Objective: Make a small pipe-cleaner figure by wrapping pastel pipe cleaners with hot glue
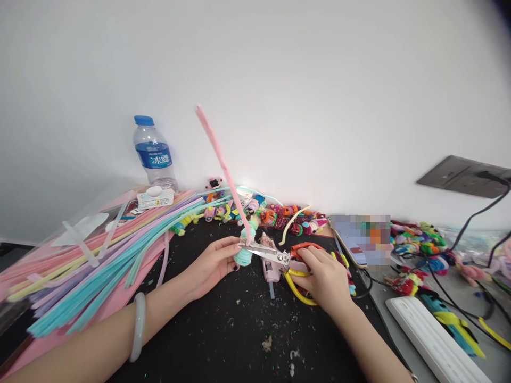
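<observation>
My left hand (pixel 213 261) holds a small fuzzy piece of coiled pale blue and green pipe cleaner (pixel 244 256), from which a long pink pipe cleaner (pixel 223 165) sticks up and leans to the left. My right hand (pixel 325 276) grips scissors (pixel 275 256) with red and yellow handles. Their metal blades point left and meet the base of the pink pipe cleaner just above the coil. A pink glue gun (pixel 271 272) lies on the black mat (pixel 223 330) under the scissors. A pale bangle (pixel 138 325) circles my left wrist.
A heap of long pastel pipe cleaners (pixel 91 266) covers the left. A water bottle (pixel 154 153) stands by the wall. Several small colourful pipe-cleaner pieces (pixel 279 215) line the back. Right: a phone (pixel 355 244), black cables (pixel 451 292), a wall socket (pixel 463 175), a white power strip (pixel 431 338).
</observation>
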Demonstrator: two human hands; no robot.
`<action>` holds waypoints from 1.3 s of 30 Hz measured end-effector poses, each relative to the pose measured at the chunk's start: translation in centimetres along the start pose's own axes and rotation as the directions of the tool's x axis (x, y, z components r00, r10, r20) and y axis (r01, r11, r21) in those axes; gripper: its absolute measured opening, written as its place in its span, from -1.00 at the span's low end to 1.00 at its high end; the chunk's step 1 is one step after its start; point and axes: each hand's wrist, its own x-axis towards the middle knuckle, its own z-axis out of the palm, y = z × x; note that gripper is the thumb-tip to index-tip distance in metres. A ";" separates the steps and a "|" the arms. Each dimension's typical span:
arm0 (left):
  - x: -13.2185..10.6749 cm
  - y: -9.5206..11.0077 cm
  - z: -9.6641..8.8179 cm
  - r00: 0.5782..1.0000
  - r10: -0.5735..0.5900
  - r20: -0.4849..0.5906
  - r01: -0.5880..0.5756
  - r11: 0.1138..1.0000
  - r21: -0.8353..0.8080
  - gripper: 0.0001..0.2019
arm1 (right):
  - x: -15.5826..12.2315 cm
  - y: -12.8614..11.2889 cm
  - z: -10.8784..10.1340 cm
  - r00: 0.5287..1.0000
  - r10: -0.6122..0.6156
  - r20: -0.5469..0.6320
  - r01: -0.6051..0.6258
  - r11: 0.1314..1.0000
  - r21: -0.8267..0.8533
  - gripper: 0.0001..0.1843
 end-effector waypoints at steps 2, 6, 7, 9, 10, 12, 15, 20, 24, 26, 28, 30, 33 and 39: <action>0.0 -0.1 -0.1 1.000 -0.005 -0.005 0.005 1.000 -0.008 -0.92 | 0.0 -0.1 0.0 1.000 0.005 0.012 -0.005 1.000 -0.005 -0.81; 0.0 -0.1 -0.3 0.999 -0.024 -0.030 0.022 0.999 -0.041 -0.90 | 0.0 -0.4 -0.1 0.998 0.023 0.052 -0.022 1.000 -0.019 -0.80; 0.0 -0.1 -0.4 0.999 -0.027 -0.031 0.026 0.998 -0.050 -0.89 | 0.1 -0.4 -0.2 0.998 0.028 0.060 -0.027 0.999 -0.023 -0.80; 0.1 -0.1 -0.4 0.999 -0.031 -0.022 0.029 0.998 -0.063 -0.88 | 0.1 -0.5 -0.2 0.997 0.039 0.067 -0.038 0.999 -0.023 -0.80; 0.1 -0.1 -0.4 0.999 -0.032 -0.017 0.030 0.997 -0.067 -0.87 | 0.2 -0.5 -0.2 0.997 0.042 0.068 -0.041 0.999 -0.020 -0.79; 0.1 -0.1 -0.5 0.999 -0.031 -0.005 0.031 0.997 -0.064 -0.85 | 0.2 -0.4 -0.2 0.997 0.046 0.068 -0.045 0.999 -0.018 -0.78; 0.1 -0.1 -0.5 1.000 -0.029 0.005 0.029 0.999 -0.041 -0.83 | 0.1 -0.4 -0.1 0.996 0.055 0.070 -0.054 0.998 -0.021 -0.79; 0.0 -0.1 -0.3 1.000 -0.004 -0.006 0.004 1.000 -0.001 -0.82 | 0.0 -0.3 -0.2 0.993 0.070 0.097 -0.066 0.997 -0.036 -0.81; 0.0 -0.1 -0.2 1.000 -0.001 -0.024 0.002 1.000 0.016 -0.81 | 0.0 -0.4 -0.3 0.992 0.072 0.101 -0.068 0.997 -0.042 -0.78; 0.0 -0.1 -0.2 1.000 -0.003 -0.030 0.004 1.000 0.024 -0.81 | 0.1 -0.6 -0.3 0.992 0.066 0.103 -0.062 0.997 -0.044 -0.78; 0.0 0.0 -0.2 0.999 -0.002 -0.038 0.003 0.999 0.035 -0.81 | 0.1 -0.7 -0.4 0.993 0.056 0.106 -0.050 0.997 -0.056 -0.79; 0.1 0.0 -0.2 0.999 0.003 -0.051 -0.001 0.999 0.040 -0.81 | 0.1 -0.9 -0.4 0.993 0.042 0.106 -0.035 0.997 -0.072 -0.77; 0.1 0.0 -0.3 0.998 0.008 -0.066 -0.006 0.999 0.035 -0.80 | 0.2 -1.2 -0.4 0.994 0.039 0.107 -0.028 0.995 -0.094 -0.73; 0.1 -0.3 -0.4 0.998 0.017 -0.057 -0.016 1.000 0.022 -0.80 | 0.2 -1.4 -0.1 0.992 0.059 0.112 -0.047 0.994 -0.100 -0.72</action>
